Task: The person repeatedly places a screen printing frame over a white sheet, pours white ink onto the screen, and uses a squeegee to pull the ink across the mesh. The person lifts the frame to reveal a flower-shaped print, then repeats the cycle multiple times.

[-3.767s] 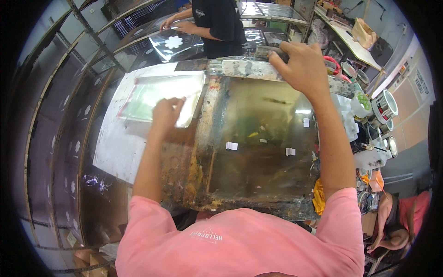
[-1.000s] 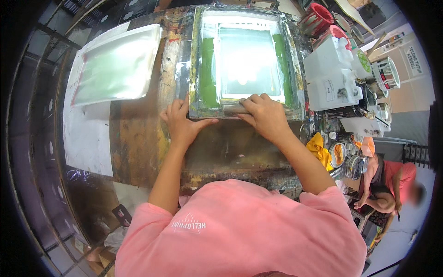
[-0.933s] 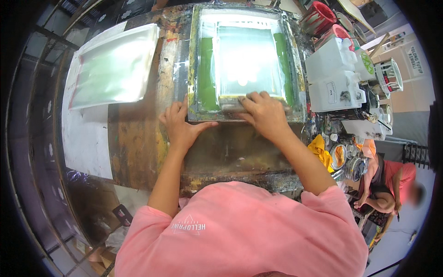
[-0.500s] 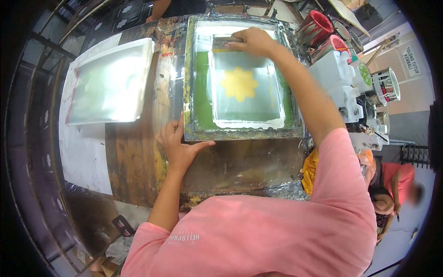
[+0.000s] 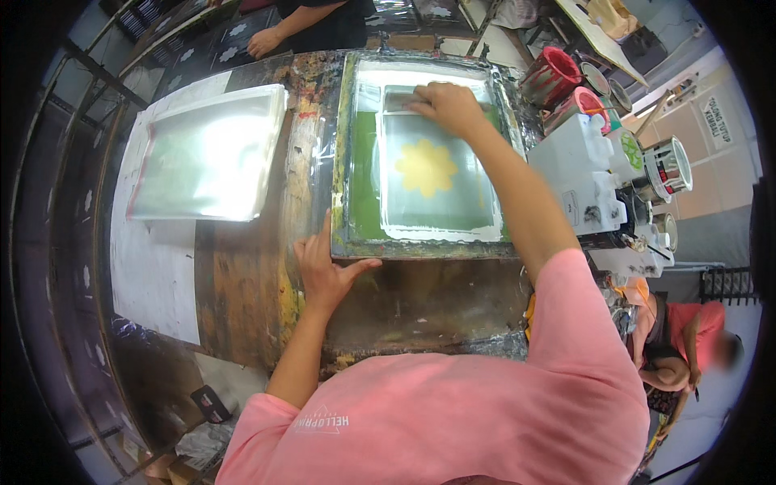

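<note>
A screen-printing frame (image 5: 342, 178) lies flat on the work table, its mesh bordered in green with a pale yellow flower shape (image 5: 426, 167) in the middle. White ink streaks line the mesh edges. Near the frame's far end, my right hand (image 5: 449, 107) is closed on a squeegee (image 5: 396, 101), laid crosswise on the mesh and partly covered by my fingers. At the near left corner of the frame, my left hand (image 5: 322, 271) is spread, thumb along the near edge and forefinger along the left side. Left of the frame sits a stack of clear plastic sheets (image 5: 208, 153).
White paper (image 5: 153, 275) lies under the stack. Red-stained paint cans (image 5: 551, 78), white plastic jugs (image 5: 574, 174) and other tins crowd the right side. Beyond the table, another person's hand (image 5: 264, 42) rests near dark sheets with pale flower prints. Someone in red (image 5: 695, 339) sits far right.
The whole view has shifted, so the table sits lower in it. My right hand and the squeegee stay near the frame's far end. The other person's hand has come into sight beyond the table.
</note>
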Available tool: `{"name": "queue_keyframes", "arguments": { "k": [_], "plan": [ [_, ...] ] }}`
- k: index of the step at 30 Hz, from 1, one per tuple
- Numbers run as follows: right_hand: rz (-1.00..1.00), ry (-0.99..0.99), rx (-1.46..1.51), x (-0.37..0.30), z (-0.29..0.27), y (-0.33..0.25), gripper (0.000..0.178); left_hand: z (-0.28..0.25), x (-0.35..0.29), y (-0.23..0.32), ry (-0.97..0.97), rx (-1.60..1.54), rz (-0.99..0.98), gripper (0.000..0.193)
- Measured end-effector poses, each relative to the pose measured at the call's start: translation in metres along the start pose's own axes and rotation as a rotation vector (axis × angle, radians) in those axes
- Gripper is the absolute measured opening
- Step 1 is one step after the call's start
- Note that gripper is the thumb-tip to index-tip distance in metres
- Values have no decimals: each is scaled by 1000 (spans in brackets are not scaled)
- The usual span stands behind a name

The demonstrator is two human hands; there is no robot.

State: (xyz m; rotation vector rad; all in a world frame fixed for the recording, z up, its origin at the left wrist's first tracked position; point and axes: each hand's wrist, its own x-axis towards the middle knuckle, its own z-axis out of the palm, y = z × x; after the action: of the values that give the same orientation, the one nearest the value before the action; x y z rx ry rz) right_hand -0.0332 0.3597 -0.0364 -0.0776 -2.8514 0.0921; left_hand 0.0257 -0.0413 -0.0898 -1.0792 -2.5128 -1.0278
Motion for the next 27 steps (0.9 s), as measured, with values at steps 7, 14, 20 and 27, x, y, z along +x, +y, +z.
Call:
{"name": "queue_keyframes", "arguments": {
  "k": [7, 14, 20, 27],
  "plan": [
    [32, -88, -25, -142, -54, -117, 44, 2, -2, -3, 45, 2, 15, 117],
    [40, 51, 84, -174, -129, -154, 34, -2, 16, 20, 146, -327, -99, 101],
    [-16, 489, -197, -110, -176, -138, 31, -50, 92, 84, 241, -697, -178, 95],
    [-26, 510, -35, -51, -240, -124, 49, -29, 43, 51, -212, 360, -124, 92]
  ]
}}
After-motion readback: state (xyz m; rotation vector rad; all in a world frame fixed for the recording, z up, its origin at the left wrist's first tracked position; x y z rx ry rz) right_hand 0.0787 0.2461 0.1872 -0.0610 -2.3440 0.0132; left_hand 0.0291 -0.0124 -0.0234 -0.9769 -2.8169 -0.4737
